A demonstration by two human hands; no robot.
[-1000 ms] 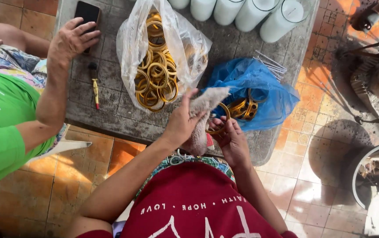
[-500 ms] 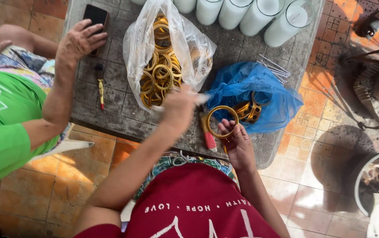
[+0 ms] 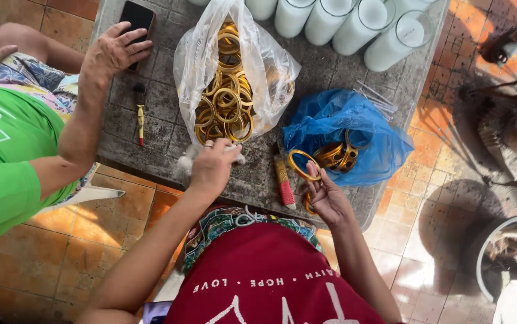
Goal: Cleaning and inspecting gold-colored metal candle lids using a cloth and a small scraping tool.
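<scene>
A rough grey stone table (image 3: 168,114) fills the middle of the scene, mottled and pitted, set on worn orange floor tiles (image 3: 120,216). At its far edge stands a row of smooth white cylinders (image 3: 360,27). In the middle sits a crinkled clear plastic bag (image 3: 258,66) stuffed with shiny gold rings (image 3: 225,108), and to its right a thin blue plastic bag (image 3: 354,129) lies open with a few more of the same hoops inside. A black phone (image 3: 136,18) lies at the far left under another person's hand (image 3: 113,53), whose arm comes from a green shirt. A red-and-cream stick (image 3: 283,186) lies near the table's near edge, and a small brush (image 3: 140,117) lies further left.

The left hand (image 3: 212,167) presses down on a fluffy white tuft (image 3: 187,157) at the foot of the clear bag, fingers curled together over it. The right hand (image 3: 326,195) pinches one gold ring (image 3: 302,165) between thumb and fingertips, holding it just beside the blue bag's mouth.

Half a second earlier the left hand was higher and blurred, near the clear bag's right side; it has since dropped to the table. The ring has shifted little.
</scene>
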